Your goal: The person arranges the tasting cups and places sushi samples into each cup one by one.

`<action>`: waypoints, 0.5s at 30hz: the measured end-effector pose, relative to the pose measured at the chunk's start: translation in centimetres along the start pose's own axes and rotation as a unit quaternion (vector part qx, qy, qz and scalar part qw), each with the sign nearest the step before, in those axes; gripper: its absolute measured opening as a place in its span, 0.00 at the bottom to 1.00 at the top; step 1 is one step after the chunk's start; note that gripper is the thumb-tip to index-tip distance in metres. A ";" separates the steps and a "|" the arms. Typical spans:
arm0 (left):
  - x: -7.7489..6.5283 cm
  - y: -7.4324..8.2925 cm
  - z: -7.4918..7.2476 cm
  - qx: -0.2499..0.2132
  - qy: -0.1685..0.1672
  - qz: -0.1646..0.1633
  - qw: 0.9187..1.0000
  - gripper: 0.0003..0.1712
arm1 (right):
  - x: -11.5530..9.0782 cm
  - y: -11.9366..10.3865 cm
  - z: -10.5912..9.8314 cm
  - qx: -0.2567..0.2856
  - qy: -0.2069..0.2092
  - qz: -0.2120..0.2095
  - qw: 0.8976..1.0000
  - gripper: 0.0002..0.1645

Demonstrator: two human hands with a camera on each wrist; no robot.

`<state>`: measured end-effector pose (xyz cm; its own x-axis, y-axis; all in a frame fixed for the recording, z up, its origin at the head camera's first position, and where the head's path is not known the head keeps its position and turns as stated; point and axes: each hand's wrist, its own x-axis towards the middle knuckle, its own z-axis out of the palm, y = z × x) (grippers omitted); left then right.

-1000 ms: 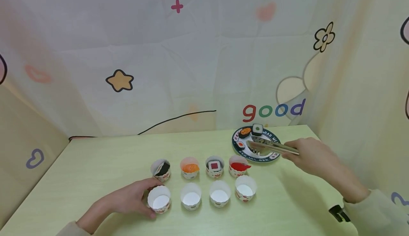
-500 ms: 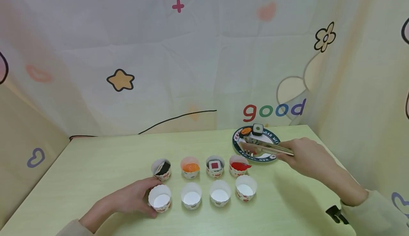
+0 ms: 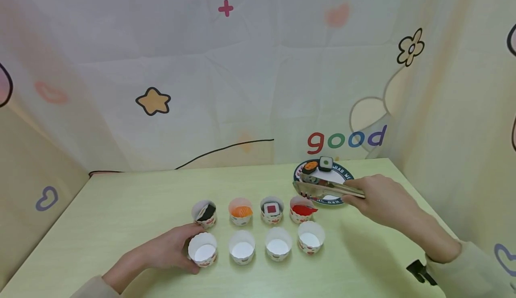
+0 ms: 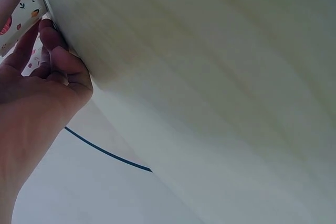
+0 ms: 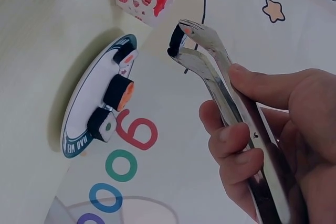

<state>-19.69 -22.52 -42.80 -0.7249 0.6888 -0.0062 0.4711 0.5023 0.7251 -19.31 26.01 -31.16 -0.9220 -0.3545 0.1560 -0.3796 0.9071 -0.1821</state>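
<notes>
My right hand [image 3: 379, 199] grips metal tongs [image 5: 226, 82], thumb on one side and fingers curled on the other. Between the tong tips is a small sushi piece [image 5: 177, 39] with a dark wrap and a bit of orange; the tips largely hide it. In the head view the tongs hang over the left part of a round plate [image 3: 336, 201]. On that plate lie an orange-topped sushi roll [image 3: 310, 167] and a white roll with a green centre [image 3: 325, 163]. My left hand [image 3: 171, 248] holds the front-left paper cup [image 3: 203, 249], fingers and thumb around its side.
Paper cups stand in two rows. The back row holds a black-and-white piece [image 3: 207, 212], an orange piece [image 3: 242, 213], a white roll with a dark red centre [image 3: 271, 209] and a red piece [image 3: 303, 210]. The front-right cup [image 3: 311, 239] stands below them. A printed curtain [image 3: 242, 74] hangs behind.
My right hand has moved left with the tongs, and their tips have gone from the middle of the plate to its left edge. The left hand stays at its cup.
</notes>
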 end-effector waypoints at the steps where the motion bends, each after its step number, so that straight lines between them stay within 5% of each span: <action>1: 0.0 0.0 0.0 0.000 0.000 0.000 1.000 0.33 | 0.0 -0.1 0.0 -0.002 0.000 -0.003 1.000 0.22; 15: 0.2 -0.2 0.1 0.003 0.003 -0.004 1.000 0.35 | 0.2 -2.0 0.4 0.007 -0.011 -0.020 1.000 0.22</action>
<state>-19.88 -22.47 -42.97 -0.7309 0.6825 -0.0078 0.4687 0.5102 0.7211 -18.78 24.03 -31.10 -0.9070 -0.3961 0.1429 -0.4179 0.8885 -0.1896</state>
